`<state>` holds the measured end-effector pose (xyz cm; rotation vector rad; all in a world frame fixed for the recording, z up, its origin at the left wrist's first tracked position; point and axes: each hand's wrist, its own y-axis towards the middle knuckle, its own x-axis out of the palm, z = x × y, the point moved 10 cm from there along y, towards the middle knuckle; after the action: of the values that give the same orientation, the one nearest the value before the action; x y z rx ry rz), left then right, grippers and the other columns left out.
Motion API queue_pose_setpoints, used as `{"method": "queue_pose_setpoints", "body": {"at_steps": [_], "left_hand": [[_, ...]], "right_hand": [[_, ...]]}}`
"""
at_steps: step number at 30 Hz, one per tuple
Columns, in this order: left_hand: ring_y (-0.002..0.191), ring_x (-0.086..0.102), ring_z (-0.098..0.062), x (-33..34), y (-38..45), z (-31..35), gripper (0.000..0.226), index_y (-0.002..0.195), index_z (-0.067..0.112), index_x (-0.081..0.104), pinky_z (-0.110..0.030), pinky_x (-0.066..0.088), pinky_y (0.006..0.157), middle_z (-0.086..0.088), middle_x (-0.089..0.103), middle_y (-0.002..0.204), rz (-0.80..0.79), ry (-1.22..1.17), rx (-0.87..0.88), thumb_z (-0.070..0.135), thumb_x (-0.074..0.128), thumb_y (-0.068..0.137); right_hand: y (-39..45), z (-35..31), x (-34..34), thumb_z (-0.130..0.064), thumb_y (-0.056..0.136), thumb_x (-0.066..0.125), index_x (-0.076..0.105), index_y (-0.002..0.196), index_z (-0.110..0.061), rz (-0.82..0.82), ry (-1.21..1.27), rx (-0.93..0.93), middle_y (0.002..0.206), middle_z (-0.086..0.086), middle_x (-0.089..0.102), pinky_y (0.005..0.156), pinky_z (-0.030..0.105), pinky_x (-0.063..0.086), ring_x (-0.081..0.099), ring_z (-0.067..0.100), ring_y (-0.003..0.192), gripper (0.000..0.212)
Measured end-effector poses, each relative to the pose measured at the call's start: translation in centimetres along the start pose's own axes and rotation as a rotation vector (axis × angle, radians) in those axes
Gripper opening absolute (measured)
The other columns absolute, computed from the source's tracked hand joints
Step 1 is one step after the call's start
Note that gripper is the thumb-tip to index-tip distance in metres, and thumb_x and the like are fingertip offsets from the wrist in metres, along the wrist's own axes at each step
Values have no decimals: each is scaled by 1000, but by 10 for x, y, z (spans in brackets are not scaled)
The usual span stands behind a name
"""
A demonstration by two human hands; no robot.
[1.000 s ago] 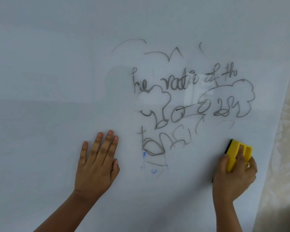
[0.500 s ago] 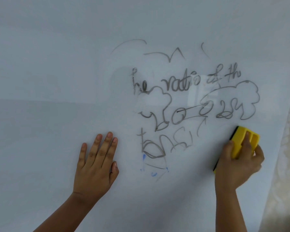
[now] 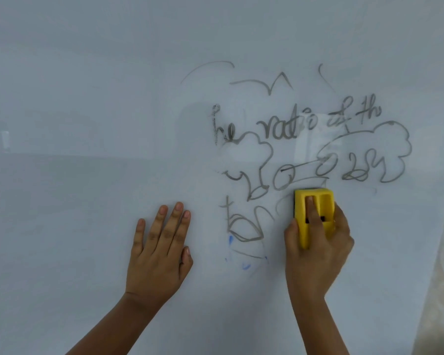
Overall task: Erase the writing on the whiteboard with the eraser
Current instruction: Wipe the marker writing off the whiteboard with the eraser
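Eraser [image 3: 314, 213] now shifted left and up from a second ago, off the bare right-hand patch and onto the lower scribbles, top edge just under the looped line. Right hand [image 3: 318, 249] moved with it, fingers [image 3: 312, 213] clamped on the yellow eraser, one finger laid in its top groove, thumb on the left side. Left hand [image 3: 159, 254] unchanged, flat on the whiteboard [image 3: 75, 175], fingers spread apart, holding nothing. Writing [image 3: 305, 149] mostly intact: "he ratio of the" line, cloud outlines and loops above the eraser, grey squiggles and faint blue marks [image 3: 241, 260] between the two hands. Wide bare board left of and above the writing, open for sweeping. Board's right edge near the cloud outline, pale curtain-like surface [image 3: 441, 278] beyond it. Left hand close to the lower-left scribbles, near the path of a leftward stroke.
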<state>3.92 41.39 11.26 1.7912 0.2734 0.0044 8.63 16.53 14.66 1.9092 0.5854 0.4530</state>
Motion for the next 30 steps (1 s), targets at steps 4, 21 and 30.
{"method": "queue_pose_setpoints", "body": {"at_steps": [4, 21, 30], "left_hand": [[145, 11, -22, -1, 1, 0, 57, 149, 12, 17, -47, 11, 116, -1, 6, 158, 10, -10, 0, 27, 27, 94], [145, 11, -21, 0, 0, -1, 57, 149, 14, 15, -46, 11, 116, -1, 6, 158, -1, -24, -8, 27, 26, 95], [145, 11, -22, 0, -1, 2, 57, 149, 13, 17, -47, 11, 116, -1, 7, 158, 6, -35, -9, 27, 27, 94]], "right_hand": [[-27, -50, 21, -29, 82, 55, 50, 125, -32, -106, 5, -222, 131, 20, 49, 75, 39, 38, 53, 39, 91, 43], [-103, -69, 29, -26, 74, 63, 58, 113, -38, -145, 5, -498, 125, 6, 51, 73, 38, 42, 52, 27, 88, 41], [-26, -60, 18, -27, 76, 59, 54, 117, -31, -35, 56, -134, 120, 21, 56, 73, 42, 42, 54, 38, 88, 41]]}}
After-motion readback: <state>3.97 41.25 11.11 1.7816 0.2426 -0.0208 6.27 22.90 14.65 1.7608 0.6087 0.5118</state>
